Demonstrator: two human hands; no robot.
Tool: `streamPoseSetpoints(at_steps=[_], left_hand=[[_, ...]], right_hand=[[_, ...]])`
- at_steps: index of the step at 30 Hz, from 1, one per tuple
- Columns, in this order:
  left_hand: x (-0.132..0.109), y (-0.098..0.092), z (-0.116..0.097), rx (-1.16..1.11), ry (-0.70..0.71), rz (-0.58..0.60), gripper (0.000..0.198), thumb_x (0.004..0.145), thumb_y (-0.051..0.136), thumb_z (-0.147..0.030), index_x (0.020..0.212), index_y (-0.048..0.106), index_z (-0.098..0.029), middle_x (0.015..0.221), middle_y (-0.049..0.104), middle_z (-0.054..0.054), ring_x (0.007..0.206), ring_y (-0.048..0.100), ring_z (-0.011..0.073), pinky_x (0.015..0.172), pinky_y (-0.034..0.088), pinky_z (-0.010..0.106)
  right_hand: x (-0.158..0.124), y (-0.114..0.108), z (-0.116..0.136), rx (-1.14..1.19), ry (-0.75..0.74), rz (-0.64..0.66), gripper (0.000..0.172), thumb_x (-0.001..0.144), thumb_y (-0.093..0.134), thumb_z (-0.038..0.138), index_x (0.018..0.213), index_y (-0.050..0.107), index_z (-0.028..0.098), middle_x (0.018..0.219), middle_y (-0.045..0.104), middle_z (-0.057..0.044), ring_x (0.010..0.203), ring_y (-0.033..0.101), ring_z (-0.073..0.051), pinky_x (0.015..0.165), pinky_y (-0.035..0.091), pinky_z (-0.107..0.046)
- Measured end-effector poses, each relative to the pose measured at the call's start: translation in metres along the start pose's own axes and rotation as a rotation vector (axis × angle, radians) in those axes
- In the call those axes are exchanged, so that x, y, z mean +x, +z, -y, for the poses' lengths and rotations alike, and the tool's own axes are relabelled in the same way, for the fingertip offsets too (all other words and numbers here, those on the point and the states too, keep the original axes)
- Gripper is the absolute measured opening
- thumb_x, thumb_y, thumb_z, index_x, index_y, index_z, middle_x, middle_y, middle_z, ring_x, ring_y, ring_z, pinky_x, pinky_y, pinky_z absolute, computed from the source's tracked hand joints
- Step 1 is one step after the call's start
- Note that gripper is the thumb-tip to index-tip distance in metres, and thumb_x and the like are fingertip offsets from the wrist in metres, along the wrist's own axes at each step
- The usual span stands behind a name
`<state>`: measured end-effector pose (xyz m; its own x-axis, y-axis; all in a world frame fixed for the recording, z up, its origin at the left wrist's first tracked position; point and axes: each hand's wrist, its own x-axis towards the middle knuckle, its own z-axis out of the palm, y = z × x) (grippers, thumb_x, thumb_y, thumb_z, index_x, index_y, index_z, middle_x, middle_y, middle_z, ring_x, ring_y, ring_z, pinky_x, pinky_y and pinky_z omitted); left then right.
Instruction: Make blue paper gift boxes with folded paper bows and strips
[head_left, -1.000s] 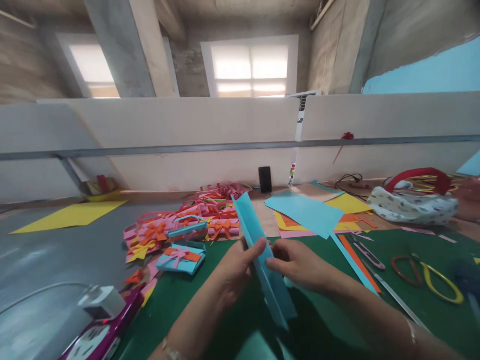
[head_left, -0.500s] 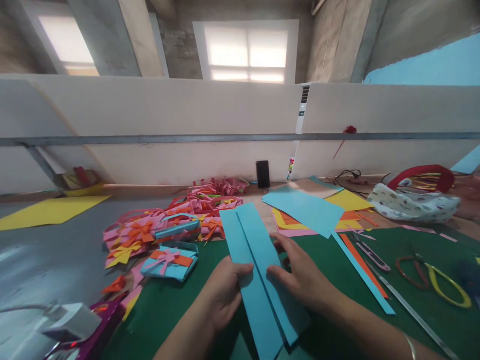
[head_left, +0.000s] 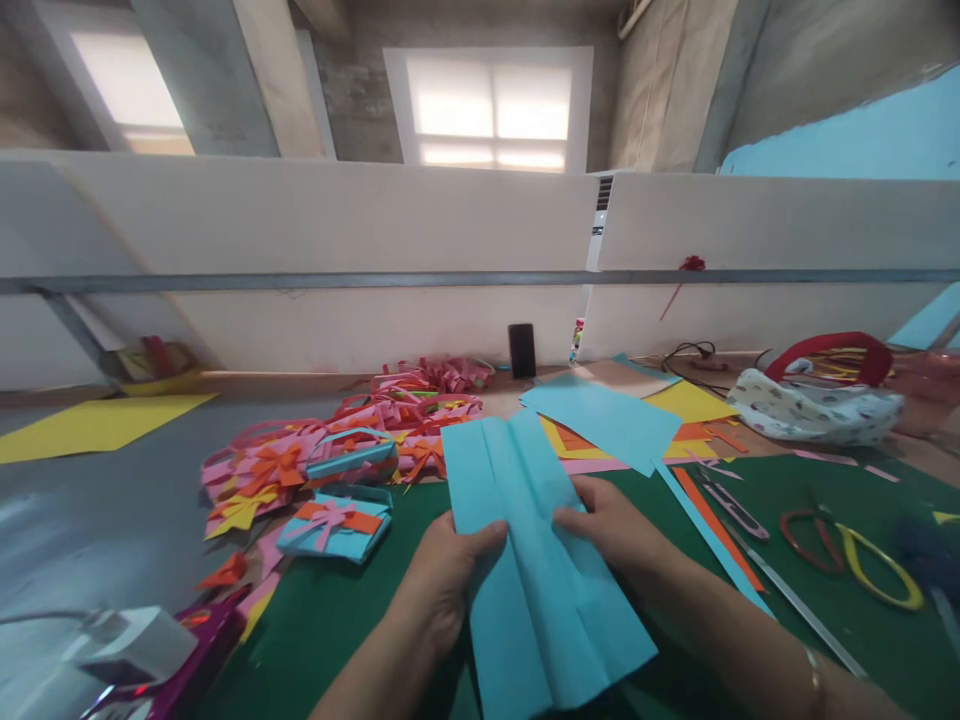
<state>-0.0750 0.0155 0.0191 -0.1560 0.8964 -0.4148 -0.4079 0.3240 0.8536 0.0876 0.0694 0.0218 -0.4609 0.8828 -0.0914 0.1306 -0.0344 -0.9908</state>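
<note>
Both my hands hold a light blue paper sheet (head_left: 536, 570) above a green cutting mat (head_left: 750, 560). The sheet is spread wide and shows lengthwise fold creases. My left hand (head_left: 442, 585) pinches its left edge with the thumb on top. On the sheet's right side, my right hand (head_left: 615, 530) grips it with curled fingers. A thin bracelet shows on my right wrist.
A heap of pink, orange and blue paper bows and small gift boxes (head_left: 337, 470) lies left of the sheet. Loose coloured sheets (head_left: 607, 420), a metal ruler (head_left: 802, 605), scissors (head_left: 855, 550), a patterned bag (head_left: 817, 405), a phone (head_left: 522, 350), and a purple device (head_left: 172, 655) surround the mat.
The blue sheet was folded narrow and held nearly on edge; my hands have pulled apart and opened it out flat and wide.
</note>
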Motion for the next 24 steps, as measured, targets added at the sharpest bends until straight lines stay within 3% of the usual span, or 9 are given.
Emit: streamPoseSetpoints(at_steps=[4,10,14,17,21,24], left_hand=[[0.008,-0.004,-0.001,0.012,0.032,-0.088,0.043,0.066,0.071,-0.014,0.106,0.056,-0.012,0.097,0.070,0.015,0.075,0.068,0.0244,0.073,0.054,0.039],[0.004,0.005,-0.001,0.011,0.082,-0.125,0.050,0.066,0.073,-0.040,0.108,0.055,-0.017,0.106,0.067,0.012,0.089,0.065,0.0217,0.076,0.052,0.030],[-0.001,0.007,-0.004,0.014,0.078,-0.095,0.059,0.060,0.075,-0.019,0.113,0.050,-0.017,0.094,0.069,0.009,0.079,0.066,0.0223,0.069,0.054,0.032],[-0.001,0.004,-0.008,0.021,0.059,-0.081,0.052,0.060,0.060,-0.005,0.110,0.051,-0.017,0.080,0.068,0.004,0.066,0.065,0.0183,0.063,0.052,0.030],[0.002,0.000,-0.009,0.053,0.016,-0.080,0.040,0.055,0.049,-0.003,0.093,0.056,-0.015,0.058,0.058,-0.001,0.048,0.056,0.0146,0.050,0.047,0.027],[0.003,0.000,-0.009,0.082,-0.002,-0.095,0.037,0.052,0.048,-0.002,0.086,0.056,-0.015,0.056,0.056,-0.001,0.046,0.054,0.0145,0.049,0.045,0.027]], right_hand=[[-0.001,-0.003,0.006,0.257,0.073,0.007,0.031,0.066,0.064,0.017,0.097,0.064,0.015,0.084,0.071,-0.004,0.079,0.065,-0.023,0.076,0.050,-0.037],[-0.008,0.003,0.009,0.281,0.019,0.037,0.027,0.066,0.062,0.015,0.093,0.066,0.016,0.079,0.071,-0.003,0.073,0.065,-0.019,0.076,0.050,-0.034],[-0.006,0.002,0.006,0.191,0.042,0.018,0.023,0.066,0.060,0.016,0.088,0.064,0.015,0.073,0.068,-0.002,0.064,0.062,-0.017,0.069,0.050,-0.031],[-0.002,-0.004,0.005,0.029,0.030,-0.056,0.018,0.065,0.056,0.016,0.082,0.061,0.016,0.070,0.065,-0.001,0.063,0.060,-0.016,0.063,0.049,-0.029],[0.002,-0.013,0.007,-0.128,0.006,-0.148,0.013,0.064,0.050,0.014,0.074,0.058,0.016,0.067,0.062,-0.001,0.065,0.060,-0.018,0.058,0.046,-0.027],[0.004,-0.017,0.009,-0.220,-0.012,-0.183,0.014,0.061,0.047,0.012,0.070,0.058,0.017,0.069,0.063,-0.001,0.066,0.059,-0.018,0.056,0.044,-0.026]])
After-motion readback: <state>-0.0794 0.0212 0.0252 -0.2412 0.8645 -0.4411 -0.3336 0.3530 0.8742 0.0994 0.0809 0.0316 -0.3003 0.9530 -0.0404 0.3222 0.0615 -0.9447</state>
